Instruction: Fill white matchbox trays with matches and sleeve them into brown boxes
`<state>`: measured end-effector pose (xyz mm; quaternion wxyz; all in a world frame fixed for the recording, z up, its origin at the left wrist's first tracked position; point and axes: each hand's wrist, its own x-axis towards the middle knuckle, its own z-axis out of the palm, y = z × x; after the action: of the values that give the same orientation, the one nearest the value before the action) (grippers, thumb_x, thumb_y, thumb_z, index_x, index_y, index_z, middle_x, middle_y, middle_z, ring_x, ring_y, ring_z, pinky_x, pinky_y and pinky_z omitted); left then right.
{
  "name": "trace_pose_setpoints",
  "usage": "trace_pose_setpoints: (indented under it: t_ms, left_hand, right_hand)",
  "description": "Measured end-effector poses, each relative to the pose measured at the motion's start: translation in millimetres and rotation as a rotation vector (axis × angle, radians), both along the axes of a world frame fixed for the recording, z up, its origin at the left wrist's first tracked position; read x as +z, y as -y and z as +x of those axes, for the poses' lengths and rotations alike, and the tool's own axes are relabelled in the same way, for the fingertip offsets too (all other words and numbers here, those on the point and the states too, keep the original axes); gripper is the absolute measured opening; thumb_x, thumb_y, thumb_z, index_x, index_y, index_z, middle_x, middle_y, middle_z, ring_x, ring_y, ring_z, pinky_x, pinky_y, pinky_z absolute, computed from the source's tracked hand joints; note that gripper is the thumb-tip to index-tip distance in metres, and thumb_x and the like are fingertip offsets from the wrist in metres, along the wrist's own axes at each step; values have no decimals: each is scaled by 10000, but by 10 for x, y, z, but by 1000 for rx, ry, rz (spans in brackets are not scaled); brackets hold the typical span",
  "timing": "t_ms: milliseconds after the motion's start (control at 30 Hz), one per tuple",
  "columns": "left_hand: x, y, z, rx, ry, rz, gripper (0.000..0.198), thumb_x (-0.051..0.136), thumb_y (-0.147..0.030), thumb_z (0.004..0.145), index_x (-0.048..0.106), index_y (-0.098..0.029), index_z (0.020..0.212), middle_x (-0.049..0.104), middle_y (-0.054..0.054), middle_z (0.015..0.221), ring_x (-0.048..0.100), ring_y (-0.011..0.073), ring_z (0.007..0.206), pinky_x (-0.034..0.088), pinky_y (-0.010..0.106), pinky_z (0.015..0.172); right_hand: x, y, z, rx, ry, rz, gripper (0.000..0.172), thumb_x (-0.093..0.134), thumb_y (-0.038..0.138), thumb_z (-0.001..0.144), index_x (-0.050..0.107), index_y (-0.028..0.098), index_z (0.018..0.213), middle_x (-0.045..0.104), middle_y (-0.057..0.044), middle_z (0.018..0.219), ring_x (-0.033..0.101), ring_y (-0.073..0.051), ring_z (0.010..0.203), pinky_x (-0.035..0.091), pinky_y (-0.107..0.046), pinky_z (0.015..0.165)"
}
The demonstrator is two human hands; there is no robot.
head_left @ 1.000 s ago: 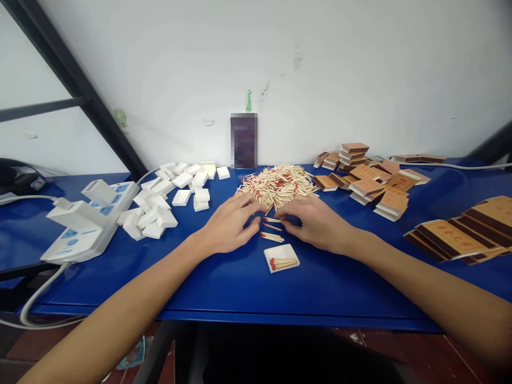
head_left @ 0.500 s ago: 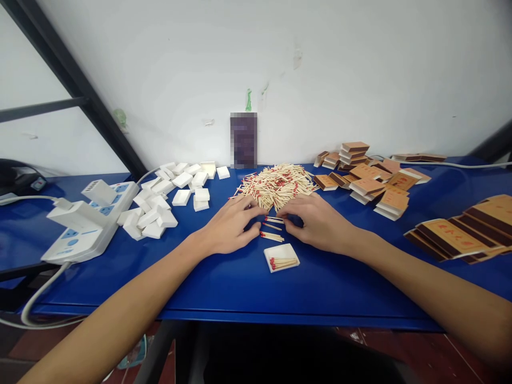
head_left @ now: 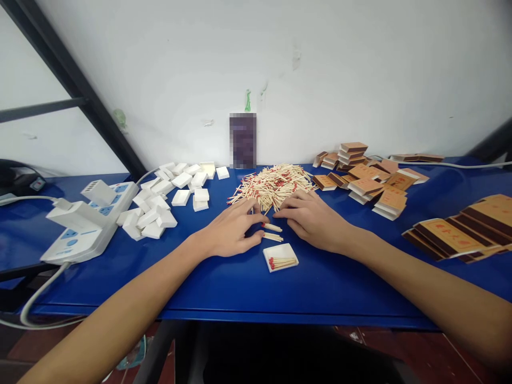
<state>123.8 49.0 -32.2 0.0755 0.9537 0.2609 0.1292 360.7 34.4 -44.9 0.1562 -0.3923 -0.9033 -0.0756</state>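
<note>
A large heap of red-tipped matches (head_left: 278, 184) lies on the blue table in front of me. My left hand (head_left: 232, 228) is at its near left edge, thumb and forefinger apart around the left ends of two small rows of loose matches (head_left: 272, 236). On the right, my right hand (head_left: 316, 220) rests with fingers stretched towards these matches and nothing visibly gripped. Its fingertips are close to the upper row; whether they touch is unclear. Nearer to me sits a white matchbox tray (head_left: 288, 250) with several matches inside, heads to the left.
White matchbox trays (head_left: 182, 197) are scattered at left, beside a power strip (head_left: 90, 242) with plugged-in adapters. Orange-brown matchbox sleeves (head_left: 366, 186) lie at back right, with another stack of sleeves (head_left: 452, 237) at far right. A pixelated dark rectangle (head_left: 243, 141) stands by the wall.
The loose matches between my hands have been drawn together, with the upper ones now lower and closer to the bottom row. My right fingers have straightened and shifted slightly left.
</note>
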Motion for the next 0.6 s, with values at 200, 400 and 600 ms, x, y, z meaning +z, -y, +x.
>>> trace_pose_setpoints:
  t_ms: [200,400,600]
  left_hand:
    - [23,4,6,34,-4,31,304,473,-217,880,660,-185,1118,554,68,1072,543,220,993,392,372,873]
    - [41,-19,12,129,18,57,293,451,-177,840,678,-194,1024,617,20,891,568,186,822,327,384,811]
    - [6,-39,14,66,11,30,345,446,-175,854,670,-178,1116,644,25,855,582,169,772,410,322,737]
  right_hand:
    - [56,55,-28,-21,13,-38,240,507,144,884,745,167,900,701,-68,869,534,-239,889,325,-382,776]
    - [58,80,-32,17,-60,-72,219,523,117,826,735,173,819,717,-55,830,566,-214,840,332,-362,763]
    - [40,82,-50,44,-84,-91,219,520,137,843,735,176,844,724,-55,854,576,-213,848,351,-362,767]
